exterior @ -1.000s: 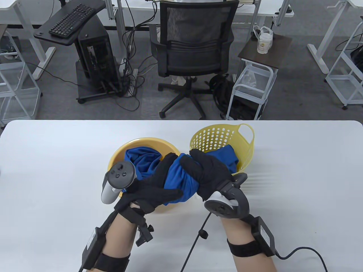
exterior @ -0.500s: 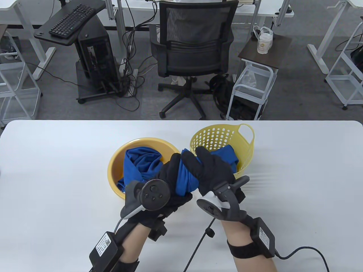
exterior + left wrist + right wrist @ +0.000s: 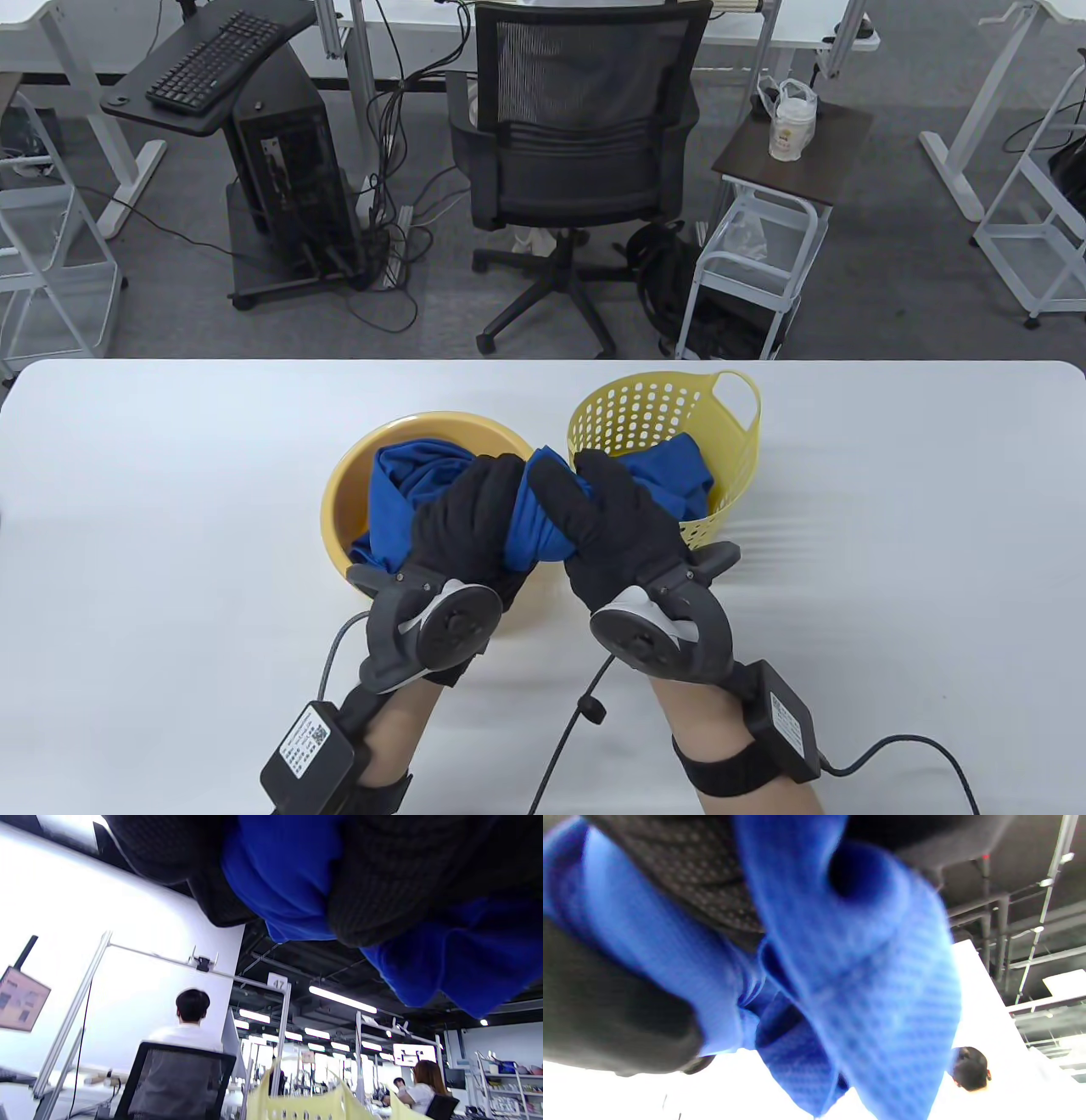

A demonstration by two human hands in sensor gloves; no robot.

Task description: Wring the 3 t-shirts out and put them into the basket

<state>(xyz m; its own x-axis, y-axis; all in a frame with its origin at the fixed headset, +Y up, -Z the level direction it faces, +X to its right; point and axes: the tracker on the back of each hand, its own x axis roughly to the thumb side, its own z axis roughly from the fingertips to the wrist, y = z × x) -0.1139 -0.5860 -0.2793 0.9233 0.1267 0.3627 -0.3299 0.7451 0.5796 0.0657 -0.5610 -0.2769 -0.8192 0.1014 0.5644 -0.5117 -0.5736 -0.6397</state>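
Both hands grip one bunched blue t-shirt [image 3: 533, 526] above the table, between the yellow bowl [image 3: 344, 492] and the perforated yellow basket [image 3: 645, 407]. My left hand [image 3: 462, 526] curls round its left end, my right hand [image 3: 611, 522] round its right end. Blue cloth [image 3: 407, 484] also lies in the bowl, and more blue cloth [image 3: 670, 471] sits in the basket. The left wrist view shows dark fingers round blue fabric [image 3: 284, 874]. In the right wrist view, twisted blue fabric [image 3: 874, 984] fills the frame under the glove.
The white table [image 3: 170, 509] stretches wide on both sides of the bowl and basket. A black cable [image 3: 577, 730] trails on the table between my wrists. Beyond the far edge stand an office chair [image 3: 577, 144] and a small cart [image 3: 764, 238].
My left hand has rolled over so its back and tracker now face me, twisting the t-shirt. Both hands have drawn closer together and slightly towards the bowl.
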